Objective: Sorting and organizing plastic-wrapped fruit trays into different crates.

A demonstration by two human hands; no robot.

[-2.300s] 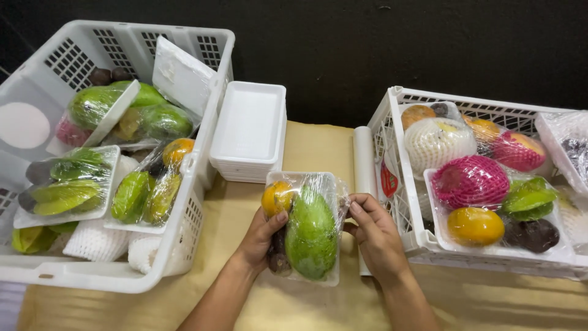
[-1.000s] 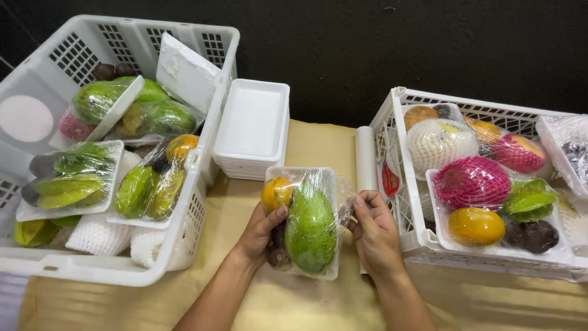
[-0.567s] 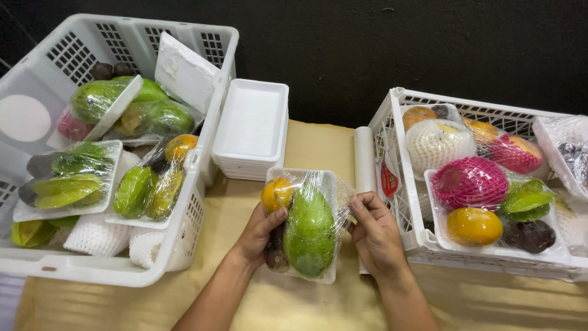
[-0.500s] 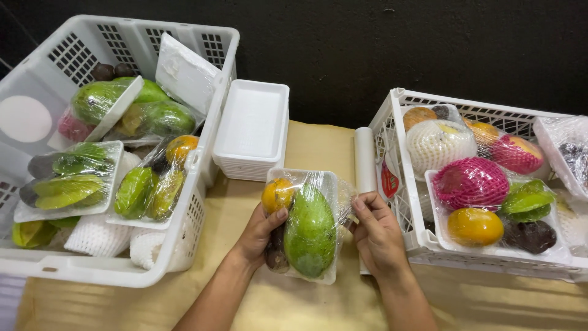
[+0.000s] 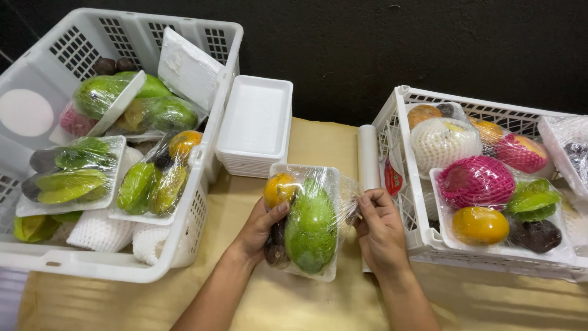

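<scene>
My left hand (image 5: 260, 225) and right hand (image 5: 380, 230) grip opposite edges of a white foam tray of film-wrapped green mango and orange fruit (image 5: 306, 220), above the tan worktop (image 5: 294, 294), between two white plastic crates (image 5: 202, 202)

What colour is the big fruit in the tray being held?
Green, seen from the head camera.

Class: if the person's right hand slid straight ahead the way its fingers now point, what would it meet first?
Probably the plastic-wrap roll lying against the right crate; the right hand points up and slightly left, though depth is uncertain.
</scene>
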